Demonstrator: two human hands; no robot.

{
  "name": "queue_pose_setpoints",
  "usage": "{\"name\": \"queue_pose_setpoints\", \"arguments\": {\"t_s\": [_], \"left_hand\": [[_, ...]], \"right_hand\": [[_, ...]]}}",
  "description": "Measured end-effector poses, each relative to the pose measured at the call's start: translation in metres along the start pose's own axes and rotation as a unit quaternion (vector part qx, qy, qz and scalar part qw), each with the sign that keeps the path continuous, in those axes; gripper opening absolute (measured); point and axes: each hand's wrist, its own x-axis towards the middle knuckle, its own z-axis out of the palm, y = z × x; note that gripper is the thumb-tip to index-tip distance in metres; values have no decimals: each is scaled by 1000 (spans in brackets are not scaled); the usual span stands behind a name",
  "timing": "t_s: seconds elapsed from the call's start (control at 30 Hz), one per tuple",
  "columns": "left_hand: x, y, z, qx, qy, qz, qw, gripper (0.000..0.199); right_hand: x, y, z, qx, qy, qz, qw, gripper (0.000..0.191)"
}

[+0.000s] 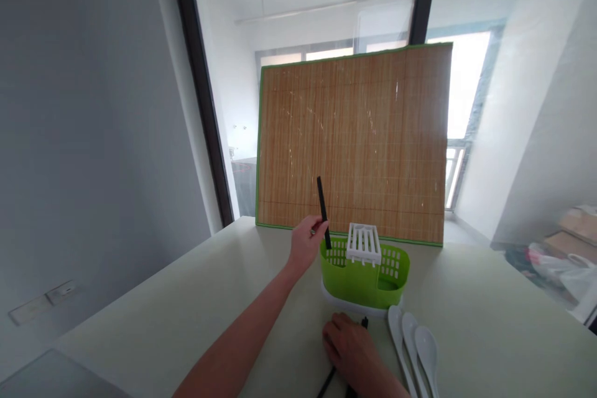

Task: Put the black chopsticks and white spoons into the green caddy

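Note:
A green plastic basket [354, 283] with a white slatted rack [364, 244] across its middle stands on the table. My left hand [308, 237] is at its left end, closed round a black stick [322, 202], whose lower end is at the left compartment. In front of the basket my right hand [347, 343] rests low over the table, fingers curled, beside dark sticks [327, 380] that it partly hides; whether it grips one is unclear. Several white spoons [425, 348] lie to the right of this hand.
Behind the basket a bamboo mat [352, 149] with green edging stands upright on the pale table [476, 305]. A grey wall [93, 137] rises at the left, with a glass partition behind. Boxes and bags [569, 255] lie beyond the table at the right.

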Motion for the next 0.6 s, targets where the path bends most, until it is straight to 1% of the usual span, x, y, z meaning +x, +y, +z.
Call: {"name": "queue_pose_setpoints", "arguments": {"t_s": [0.07,0.13,0.2,0.3,0.43,0.5,0.6], "left_hand": [[10,-11,20,75,-70,-12,995,29],[15,-21,38,142,-146,-32,979,28],[16,-28,51,174,-194,-48,964,26],[19,-29,62,183,-218,-58,957,19],[24,-26,70,189,-239,-70,950,13],[24,-26,72,184,-236,-70,952,16],[21,-28,72,167,-227,-61,957,28]], "right_hand": [[0,0,0,-1,3,-1,1000,9],[1,0,0,-6,5,-3,1000,8],[1,0,0,-13,8,-7,1000,7],[2,0,0,-18,9,-11,1000,7],[2,-1,-1,-18,7,-12,1000,7],[2,-1,-2,-19,7,-13,1000,6],[2,-2,-3,-19,7,-13,1000,6]]}}
